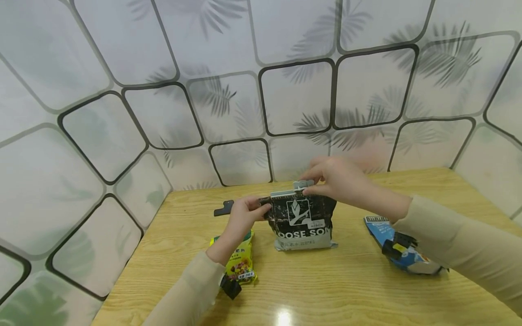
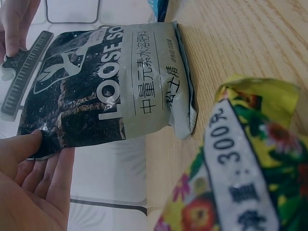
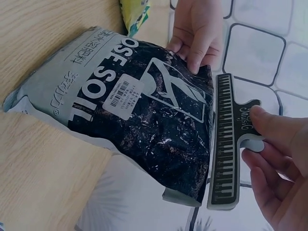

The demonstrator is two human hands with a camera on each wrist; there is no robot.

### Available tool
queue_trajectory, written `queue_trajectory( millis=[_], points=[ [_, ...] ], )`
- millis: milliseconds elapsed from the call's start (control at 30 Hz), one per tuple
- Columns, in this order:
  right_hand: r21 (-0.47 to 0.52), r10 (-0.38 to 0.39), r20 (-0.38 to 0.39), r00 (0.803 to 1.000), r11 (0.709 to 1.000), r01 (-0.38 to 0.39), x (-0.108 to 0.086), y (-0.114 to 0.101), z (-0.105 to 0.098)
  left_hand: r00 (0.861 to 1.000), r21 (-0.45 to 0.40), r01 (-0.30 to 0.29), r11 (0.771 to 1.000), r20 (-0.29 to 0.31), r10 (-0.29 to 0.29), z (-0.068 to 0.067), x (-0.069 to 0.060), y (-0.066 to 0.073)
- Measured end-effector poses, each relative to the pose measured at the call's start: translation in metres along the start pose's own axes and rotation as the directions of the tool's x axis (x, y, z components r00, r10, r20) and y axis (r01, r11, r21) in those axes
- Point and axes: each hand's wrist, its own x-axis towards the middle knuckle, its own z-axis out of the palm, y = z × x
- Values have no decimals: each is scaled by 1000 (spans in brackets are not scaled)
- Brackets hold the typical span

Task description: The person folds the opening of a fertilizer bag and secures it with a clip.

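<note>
A black and grey bag (image 1: 299,226) marked "LOOSE SOIL" stands upright on the table. My left hand (image 1: 244,215) pinches its upper left corner, thumb in front and fingers behind, as the left wrist view shows. With thumb and fingers my right hand (image 1: 340,181) grips a piano-keyboard patterned clip (image 3: 224,144) by its handles. The clip's long bar lies along the bag's top edge. In the right wrist view a thin gap shows between bar and bag (image 3: 163,101); whether the jaws are round the edge I cannot tell.
A yellow flower-printed packet (image 1: 240,260) lies left, under my left forearm. To the right is a blue bag (image 1: 408,253), partly behind my right forearm. Another black clip (image 1: 223,208) lies at the back left. A patterned wall (image 1: 297,99) borders the wooden table (image 1: 326,290).
</note>
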Motion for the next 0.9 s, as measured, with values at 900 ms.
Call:
queue_trajectory(
  millis=[900],
  points=[
    [-33, -33, 12, 999, 999, 34, 15, 10, 8, 1000, -13, -11, 1000, 19, 12, -3, 1, -3]
  ],
)
